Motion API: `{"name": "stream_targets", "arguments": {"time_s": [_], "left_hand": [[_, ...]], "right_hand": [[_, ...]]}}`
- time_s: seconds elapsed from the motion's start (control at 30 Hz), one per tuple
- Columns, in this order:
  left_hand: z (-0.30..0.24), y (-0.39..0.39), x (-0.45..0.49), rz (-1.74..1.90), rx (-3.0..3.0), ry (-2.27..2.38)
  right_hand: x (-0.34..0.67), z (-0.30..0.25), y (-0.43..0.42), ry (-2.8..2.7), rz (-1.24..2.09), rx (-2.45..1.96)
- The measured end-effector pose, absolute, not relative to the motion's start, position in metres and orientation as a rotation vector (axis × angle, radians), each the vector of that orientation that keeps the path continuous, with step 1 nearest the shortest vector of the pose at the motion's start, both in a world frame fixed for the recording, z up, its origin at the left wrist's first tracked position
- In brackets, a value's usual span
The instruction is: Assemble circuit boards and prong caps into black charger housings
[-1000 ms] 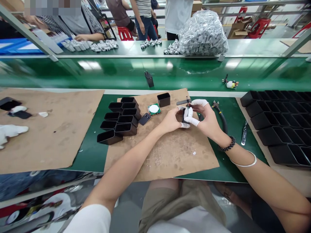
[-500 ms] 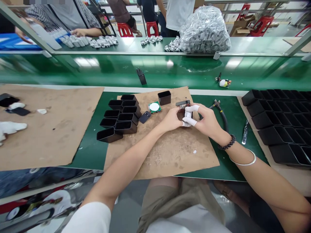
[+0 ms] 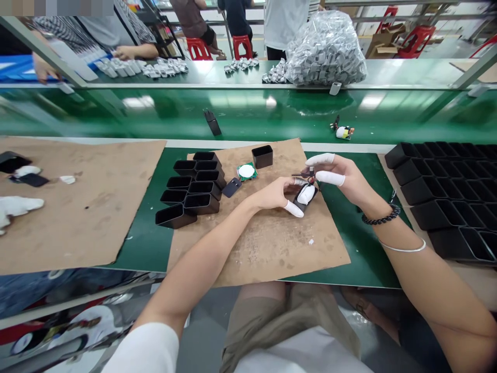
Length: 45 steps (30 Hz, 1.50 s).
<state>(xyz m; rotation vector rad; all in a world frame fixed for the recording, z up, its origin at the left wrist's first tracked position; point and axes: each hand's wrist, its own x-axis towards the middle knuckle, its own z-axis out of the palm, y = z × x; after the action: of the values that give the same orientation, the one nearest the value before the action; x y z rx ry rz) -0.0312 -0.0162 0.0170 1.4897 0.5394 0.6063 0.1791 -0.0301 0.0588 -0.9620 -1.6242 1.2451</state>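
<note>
My left hand (image 3: 281,197), with white finger cots on its fingertips, grips a black plastic case (image 3: 300,206) over the brown cardboard. A white padded part (image 3: 306,194) fills the mouth of this case. Above it stands a dark flat piece with thin wires (image 3: 308,174). My right hand (image 3: 341,176), also wearing white finger cots, is just right of the wires. Its fingers are spread, and I see nothing held in them. Left of my hands lie a green circuit board with a white disc (image 3: 247,171) and a small dark plate (image 3: 232,187).
Several empty black cases (image 3: 202,199) stand on the left of the cardboard (image 3: 256,248), and a single case (image 3: 263,156) behind. More cases (image 3: 446,207) fill the right side. A black adapter (image 3: 212,123) and a wired circuit part (image 3: 342,131) lie on the green belt (image 3: 272,119). Co-workers sit beyond.
My right hand has moved off the case to the right and its fingers have opened, now covering the pliers. The case is tilted in my left hand. Items on the belt have shifted left.
</note>
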Motion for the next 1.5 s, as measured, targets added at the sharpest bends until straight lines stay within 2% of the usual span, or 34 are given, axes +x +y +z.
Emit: {"name": "stream_targets", "arguments": {"time_s": [0.17,0.27,0.37,0.53,0.6,0.77,0.9,1.17,1.5], "left_hand": [[0.016,-0.022,-0.027,0.758,1.791,0.752],[0.017,-0.027,-0.025,0.884,2.161,1.129],[0.021,-0.030,-0.025,0.817,2.515,1.405],[0.022,-0.032,-0.026,0.728,2.791,1.377],[0.021,-0.032,-0.025,0.753,2.798,1.389],[0.020,-0.032,-0.026,0.983,2.603,1.546],[0.018,-0.031,-0.026,1.097,2.505,1.501],[0.003,-0.027,-0.022,1.026,2.437,1.273],[0.012,-0.019,-0.031,0.729,2.889,1.237]], "right_hand": [[0.178,0.059,-0.030,-1.664,1.198,-1.020],[0.176,0.058,-0.032,-1.640,0.925,-1.108],[0.171,0.058,-0.037,-1.642,0.674,-1.260],[0.168,0.056,-0.045,-1.718,0.418,-1.415],[0.170,0.053,-0.043,-1.715,0.467,-1.407],[0.172,0.053,-0.036,-1.511,0.893,-1.217],[0.169,0.057,-0.039,-1.417,0.822,-1.129],[0.177,0.056,-0.033,-1.657,0.661,-1.220],[0.179,0.052,-0.029,-1.602,0.775,-1.310]]}}
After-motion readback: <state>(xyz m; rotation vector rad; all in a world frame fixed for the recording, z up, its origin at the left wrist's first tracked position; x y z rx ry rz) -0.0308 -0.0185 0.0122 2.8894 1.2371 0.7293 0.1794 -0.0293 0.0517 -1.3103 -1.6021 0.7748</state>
